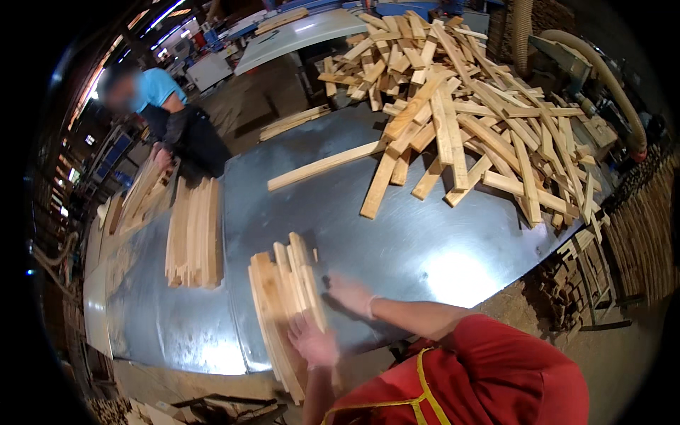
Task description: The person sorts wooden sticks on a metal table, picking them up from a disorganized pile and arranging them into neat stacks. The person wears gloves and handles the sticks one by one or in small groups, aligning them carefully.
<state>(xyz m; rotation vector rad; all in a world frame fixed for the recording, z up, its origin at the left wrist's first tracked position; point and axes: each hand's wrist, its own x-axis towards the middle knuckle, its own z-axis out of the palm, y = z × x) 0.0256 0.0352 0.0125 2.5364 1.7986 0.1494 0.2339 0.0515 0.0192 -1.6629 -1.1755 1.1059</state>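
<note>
A bundle of pale wooden strips (267, 290) lies side by side on the metal-topped table, its near end reaching past the front edge. My left hand (314, 341) rests on the right side of this bundle, fingers spread over the strips. Just right of the bundle, low over the metal, is my right hand (350, 295), smeared by motion. Whether its fingers hold anything cannot be made out. A small wood chip (315, 254) sits beside the bundle's far end.
A large loose heap of wooden pieces (446, 134) covers the table's far right. Another bundle of strips (195, 234) lies to the left. One long strip (326, 165) lies beyond my hands. A person in blue (161, 92) handles wood at the far left.
</note>
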